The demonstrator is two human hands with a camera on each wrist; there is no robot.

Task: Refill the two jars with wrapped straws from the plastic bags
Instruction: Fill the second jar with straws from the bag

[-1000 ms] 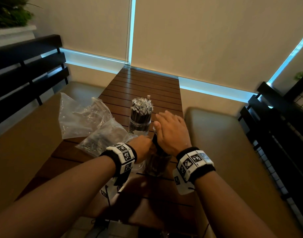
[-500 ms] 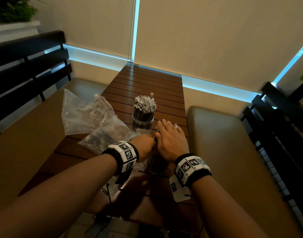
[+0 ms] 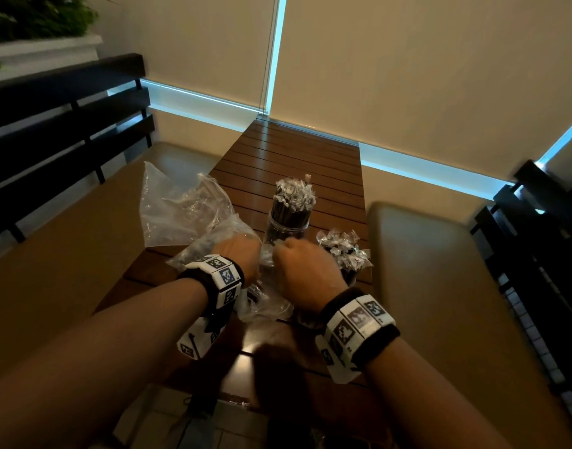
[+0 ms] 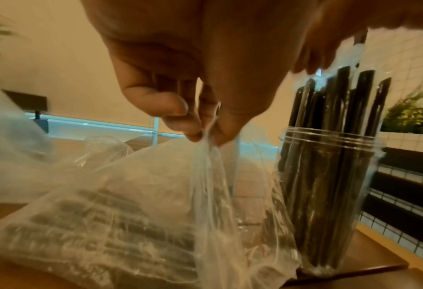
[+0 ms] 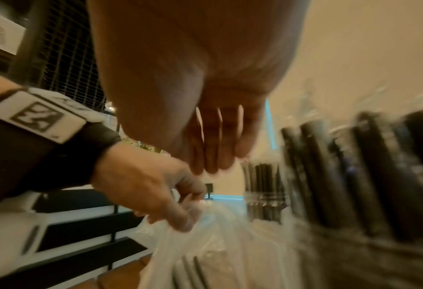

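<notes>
Overall, the slatted wooden tabletop (image 3: 297,157) carried everything the task needed. Largest on it were two clear plastic bags: an apparently emptied bag (image 3: 177,209) lay crumpled at the far left, well apart from the hands, while the nearer bag (image 4: 121,221) still held a layer of dark wrapped straws and lay just beside the near jar. Two clear jars stood upright. The far jar (image 3: 289,218) was packed with wrapped straws, their crinkled ends standing above the rim. The near jar (image 4: 328,195), at the right, also held a dense bundle of straws (image 3: 343,251) standing above its rim.

The left hand (image 3: 237,257) had its thumb and fingertips (image 4: 178,115) pinched on a gathered fold of the nearer bag's mouth, lifting it. The right hand (image 3: 305,270) was curled close beside it at the bag's opening; whether it had hold of the film could not be told, the wrist view being blurred.

Judged from this, both jars looked near full; the straws remaining in the nearer bag were what was left to transfer.
</notes>
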